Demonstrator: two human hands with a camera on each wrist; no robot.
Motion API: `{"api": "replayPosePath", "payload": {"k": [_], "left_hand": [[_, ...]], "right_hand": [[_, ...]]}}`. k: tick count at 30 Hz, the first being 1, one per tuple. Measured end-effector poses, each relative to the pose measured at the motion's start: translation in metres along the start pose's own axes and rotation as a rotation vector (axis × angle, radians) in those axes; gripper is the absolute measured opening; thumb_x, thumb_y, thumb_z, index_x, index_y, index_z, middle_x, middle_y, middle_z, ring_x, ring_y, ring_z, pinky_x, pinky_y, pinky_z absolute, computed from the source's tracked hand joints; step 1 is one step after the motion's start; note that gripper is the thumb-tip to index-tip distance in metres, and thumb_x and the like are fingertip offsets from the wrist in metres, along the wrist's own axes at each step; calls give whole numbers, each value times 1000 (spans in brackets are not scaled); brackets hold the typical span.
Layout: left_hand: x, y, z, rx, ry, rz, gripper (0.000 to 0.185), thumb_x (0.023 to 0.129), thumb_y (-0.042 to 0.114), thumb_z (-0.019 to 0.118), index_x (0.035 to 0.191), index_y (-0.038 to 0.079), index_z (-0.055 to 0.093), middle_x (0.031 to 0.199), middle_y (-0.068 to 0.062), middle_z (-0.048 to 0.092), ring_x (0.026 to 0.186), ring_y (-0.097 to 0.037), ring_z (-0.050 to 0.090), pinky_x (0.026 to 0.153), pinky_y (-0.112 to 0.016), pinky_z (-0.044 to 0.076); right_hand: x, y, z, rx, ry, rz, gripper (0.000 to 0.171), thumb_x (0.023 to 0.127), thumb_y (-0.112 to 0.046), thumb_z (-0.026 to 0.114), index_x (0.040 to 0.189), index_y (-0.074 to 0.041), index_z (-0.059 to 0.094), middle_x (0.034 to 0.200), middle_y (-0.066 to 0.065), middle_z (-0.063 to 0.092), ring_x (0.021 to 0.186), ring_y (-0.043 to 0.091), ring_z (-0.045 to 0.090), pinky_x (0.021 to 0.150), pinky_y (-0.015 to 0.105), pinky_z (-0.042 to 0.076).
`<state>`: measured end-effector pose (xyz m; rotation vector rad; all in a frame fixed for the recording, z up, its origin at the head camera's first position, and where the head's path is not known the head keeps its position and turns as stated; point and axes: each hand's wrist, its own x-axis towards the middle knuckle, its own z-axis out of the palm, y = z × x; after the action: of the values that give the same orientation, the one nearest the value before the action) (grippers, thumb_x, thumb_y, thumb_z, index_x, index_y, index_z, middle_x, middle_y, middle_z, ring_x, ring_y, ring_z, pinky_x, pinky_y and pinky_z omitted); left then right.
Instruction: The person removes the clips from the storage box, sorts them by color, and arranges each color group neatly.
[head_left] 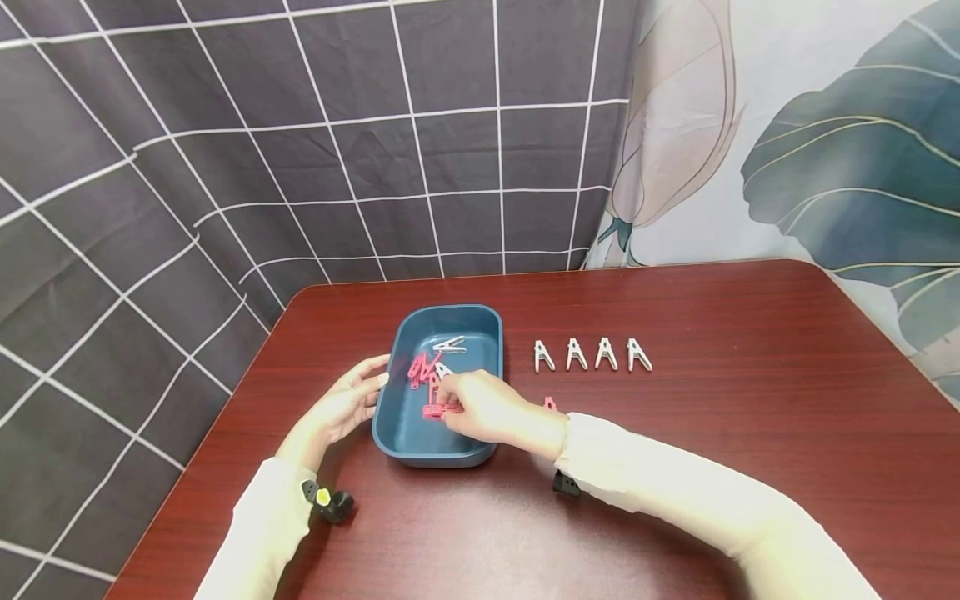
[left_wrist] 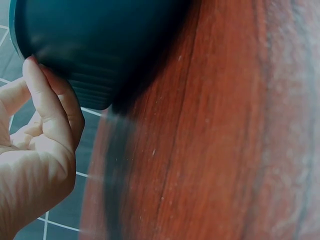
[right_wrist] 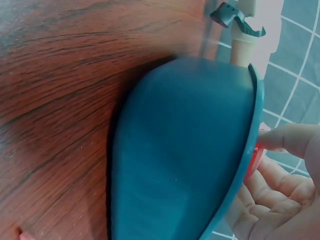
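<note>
A blue plastic basin (head_left: pixel 438 457) stands on the table with pink clothespins (head_left: pixel 417 371) and white clothespins (head_left: pixel 450 344) inside. My right hand (head_left: pixel 487 408) reaches over its right rim and pinches a pink clothespin (right_wrist: pixel 254 161) between thumb and fingers; in the head view its fingertips are low among the pins. My left hand (head_left: pixel 348 404) is at the basin's left side, its fingertips touching the wall near the rim; in the left wrist view the fingers (left_wrist: pixel 47 105) look mostly straight. Part of the basin's contents is hidden under the right hand.
Several white clothespins (head_left: pixel 574 354) stand in a row on the red-brown table (head_left: pixel 720 350), right of the basin. One pink clothespin (head_left: pixel 550 402) lies below the row, partly hidden by my right forearm. A dark grid-patterned curtain (head_left: pixel 360 167) hangs behind the table.
</note>
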<state>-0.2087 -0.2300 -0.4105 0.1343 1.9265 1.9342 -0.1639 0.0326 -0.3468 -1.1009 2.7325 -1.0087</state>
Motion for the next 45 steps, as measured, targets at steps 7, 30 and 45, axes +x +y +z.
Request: {"api": "replayPosePath", "payload": {"k": [7,30,45], "left_hand": [[0,-1,0,-7,15,-11,50,101,18,46,146,11,27,117,3,60,98,-12,66,81,-29,54],[0,0,-2,2,6,-7,53,100,21,47,147,9,25,120,0,59,100,-13,65,82,-29,54],[0,1,2,-12,14,-21,51,100,20,48,146,11,27,117,3,61,98,-12,65,81,-28,54]], "right_hand": [[-11,4,-6,30,109,15,7,79,-6,67,86,-9,65,76,0,66,70,11,58,64,20,47],[-49,30,-19,234,260,80,10,80,-5,72,87,-5,67,76,3,67,64,6,57,59,21,48],[-68,44,-25,357,356,205,13,79,-1,73,89,1,65,75,6,65,67,8,56,60,20,48]]}}
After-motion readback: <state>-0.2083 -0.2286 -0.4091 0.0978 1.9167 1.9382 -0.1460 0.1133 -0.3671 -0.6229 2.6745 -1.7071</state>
